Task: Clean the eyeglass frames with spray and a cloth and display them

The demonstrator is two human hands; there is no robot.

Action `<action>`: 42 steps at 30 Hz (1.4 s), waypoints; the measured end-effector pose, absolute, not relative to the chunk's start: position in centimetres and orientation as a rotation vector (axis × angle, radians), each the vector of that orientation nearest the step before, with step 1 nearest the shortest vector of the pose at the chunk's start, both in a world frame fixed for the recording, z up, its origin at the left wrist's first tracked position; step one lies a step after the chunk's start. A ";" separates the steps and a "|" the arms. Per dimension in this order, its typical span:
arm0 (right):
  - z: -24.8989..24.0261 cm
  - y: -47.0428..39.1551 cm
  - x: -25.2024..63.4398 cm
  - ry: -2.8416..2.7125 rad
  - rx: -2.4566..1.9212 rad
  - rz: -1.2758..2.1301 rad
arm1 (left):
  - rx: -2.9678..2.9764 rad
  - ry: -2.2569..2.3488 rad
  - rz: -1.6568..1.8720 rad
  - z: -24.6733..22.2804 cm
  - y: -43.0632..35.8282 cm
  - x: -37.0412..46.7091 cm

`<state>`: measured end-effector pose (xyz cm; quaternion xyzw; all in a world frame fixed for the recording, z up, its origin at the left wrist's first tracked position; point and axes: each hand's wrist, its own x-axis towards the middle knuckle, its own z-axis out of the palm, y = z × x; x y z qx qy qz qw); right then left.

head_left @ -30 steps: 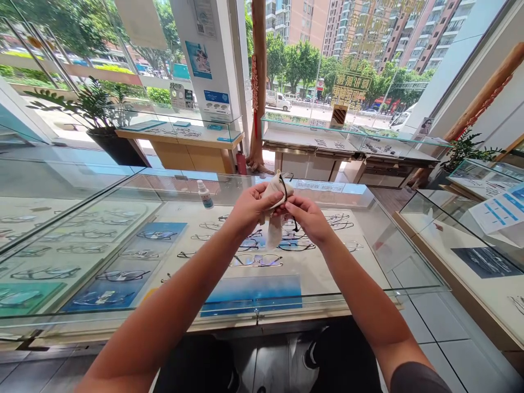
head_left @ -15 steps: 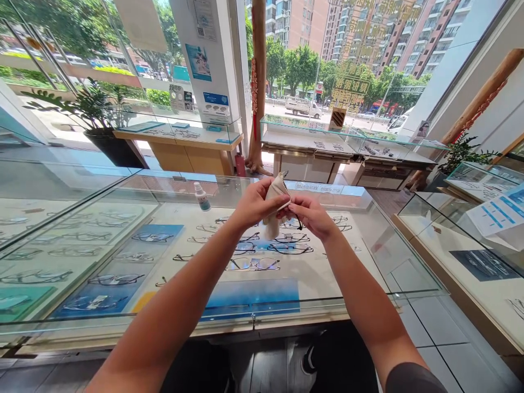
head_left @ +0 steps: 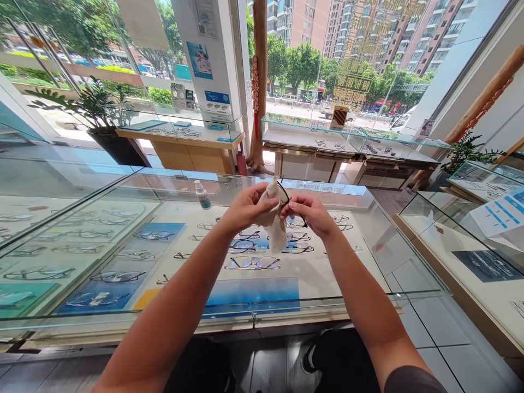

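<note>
Above the glass counter, my left hand (head_left: 250, 206) is closed on a cream-coloured cloth (head_left: 277, 234), whose loose end hangs down. My right hand (head_left: 308, 212) pinches a pair of dark-framed eyeglasses (head_left: 283, 192). The cloth lies against the eyeglasses and hides much of them; a dark temple curves out below my right fingers. Both hands are close together, fingertips almost meeting. To the left of my hands, a small white spray bottle (head_left: 202, 195) stands upright on the counter top.
Under the glass top of the display counter (head_left: 327, 299), several eyeglasses (head_left: 252, 263) lie in rows. More showcases stand by the window and at the right (head_left: 462, 240). A potted plant (head_left: 110, 139) and a wooden post (head_left: 259, 82) are beyond the counter.
The cloth has opened out and hangs lower. More of the dark eyeglass frame shows between my hands. My left hand has shifted slightly left; the bottle stays in place.
</note>
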<state>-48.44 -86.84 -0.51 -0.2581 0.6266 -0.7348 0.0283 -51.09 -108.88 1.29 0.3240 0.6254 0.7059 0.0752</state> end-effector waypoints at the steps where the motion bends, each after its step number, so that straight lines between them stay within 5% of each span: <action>1: -0.6 -87.0 -48.5 1.928 -0.776 -2.271 | 0.958 1.867 2.153 1.1 -108.6 -51.0; 6: -1.1 -88.4 -48.4 1.904 -0.771 -2.264 | 0.912 2.053 2.366 0.2 -107.4 -51.1; 15: -1.4 -88.2 -48.9 1.913 -0.712 -2.319 | 0.865 1.925 2.183 0.2 -109.1 -52.1; 23: -1.8 -89.4 -48.3 1.970 -0.769 -2.273 | 0.786 1.990 2.428 -0.1 -107.5 -51.1; 32: -1.7 -89.1 -48.6 1.957 -0.731 -2.313 | 0.866 1.941 2.208 0.8 -109.1 -51.7; 42: -1.9 -89.8 -48.2 2.001 -0.782 -2.254 | 0.796 2.142 2.400 0.0 -108.0 -51.3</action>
